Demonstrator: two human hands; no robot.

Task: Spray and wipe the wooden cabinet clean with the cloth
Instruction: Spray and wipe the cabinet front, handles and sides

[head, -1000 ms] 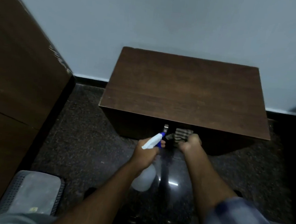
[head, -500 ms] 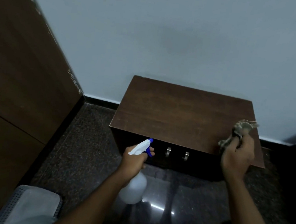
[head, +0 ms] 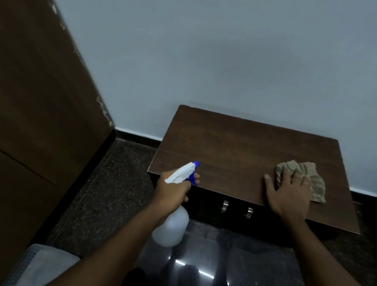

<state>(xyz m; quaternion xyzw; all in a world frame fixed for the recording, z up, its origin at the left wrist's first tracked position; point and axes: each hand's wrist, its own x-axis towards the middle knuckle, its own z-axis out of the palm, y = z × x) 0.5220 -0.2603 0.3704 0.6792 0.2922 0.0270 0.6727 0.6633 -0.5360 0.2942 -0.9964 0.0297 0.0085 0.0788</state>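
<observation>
A low dark wooden cabinet [head: 228, 151] stands against the pale wall, with two metal handles [head: 236, 209] on its front. My left hand [head: 174, 189] grips the neck of a white spray bottle [head: 171, 228] with a blue nozzle, held at the cabinet's front left corner and pointing over the top. My right hand [head: 289, 195] lies flat with spread fingers on a beige patterned cloth [head: 305, 176], pressing it onto the right part of the cabinet top.
A tall brown wooden panel [head: 24, 102] fills the left side. The floor [head: 108, 192] is dark speckled stone, glossy in front of the cabinet. A grey perforated basket with a lid [head: 37, 266] sits at the lower left. A black skirting runs along the wall.
My right hand lifted the cloth from the cabinet front up onto the right side of the top and now presses it flat. The bottle rose to the cabinet's left corner.
</observation>
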